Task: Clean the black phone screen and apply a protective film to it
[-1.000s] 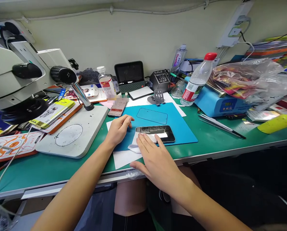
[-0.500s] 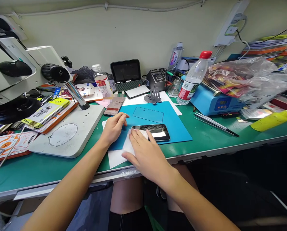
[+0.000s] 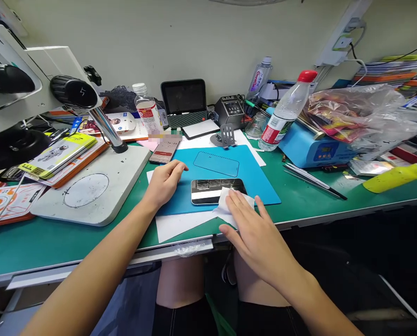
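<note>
A smartphone with a dark, glossy, reflective face lies flat on the blue mat. My right hand presses a white wipe against the phone's right end, fingers stretched out flat over the cloth and thumb held apart. The wipe hides that end of the phone. To the left of the phone, my left hand rests at the mat's edge with its fingers curled in, and nothing shows in it. Behind the phone, a clear screen protector outline shows on the mat.
A microscope on a pale base stands at the left. Another phone lies behind my left hand. At the right are a red-capped bottle, a blue device, tweezers and a yellow bottle. White paper sticks out under the mat.
My right hand first slid the wipe to the phone's left end, then across to its right end, uncovering the left part. My left hand has stayed in place. The view has shifted slightly.
</note>
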{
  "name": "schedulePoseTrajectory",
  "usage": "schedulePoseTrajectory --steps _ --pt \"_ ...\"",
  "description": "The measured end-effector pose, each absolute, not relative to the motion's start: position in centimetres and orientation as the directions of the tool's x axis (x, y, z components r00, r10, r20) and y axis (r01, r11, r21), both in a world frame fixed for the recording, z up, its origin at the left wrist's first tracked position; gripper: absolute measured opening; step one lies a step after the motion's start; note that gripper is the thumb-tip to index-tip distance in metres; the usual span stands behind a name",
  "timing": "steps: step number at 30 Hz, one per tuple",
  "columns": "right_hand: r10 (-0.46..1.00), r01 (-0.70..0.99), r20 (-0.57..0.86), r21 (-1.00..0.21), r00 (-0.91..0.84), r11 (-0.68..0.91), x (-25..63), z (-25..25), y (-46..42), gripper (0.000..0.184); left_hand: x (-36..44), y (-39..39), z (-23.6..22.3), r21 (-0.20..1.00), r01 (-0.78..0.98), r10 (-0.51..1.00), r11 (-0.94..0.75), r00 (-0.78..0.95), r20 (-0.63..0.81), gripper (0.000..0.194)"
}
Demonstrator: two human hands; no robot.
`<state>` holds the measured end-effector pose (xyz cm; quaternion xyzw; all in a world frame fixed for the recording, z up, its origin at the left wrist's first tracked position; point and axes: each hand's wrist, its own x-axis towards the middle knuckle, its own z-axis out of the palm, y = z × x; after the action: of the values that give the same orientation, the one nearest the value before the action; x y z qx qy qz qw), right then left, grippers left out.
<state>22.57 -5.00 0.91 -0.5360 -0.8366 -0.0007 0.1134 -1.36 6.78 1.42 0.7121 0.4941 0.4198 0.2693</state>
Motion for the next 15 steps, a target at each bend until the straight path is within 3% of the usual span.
schedulePoseTrajectory --steps 5,15 --pt "0.934 0.938 0.24 -0.163 -0.263 0.306 19.9 0.4 -3.8 0.082 -1.4 6.4 1.5 0.775 0.527 0.934 -0.349 0.132 0.331 0.035" --pt "0.931 0.934 0.171 -0.106 -0.322 0.342 22.3 1.0 -3.4 0.086 -1.3 6.5 1.4 0.776 0.519 0.931 -0.359 0.136 0.34 0.034"
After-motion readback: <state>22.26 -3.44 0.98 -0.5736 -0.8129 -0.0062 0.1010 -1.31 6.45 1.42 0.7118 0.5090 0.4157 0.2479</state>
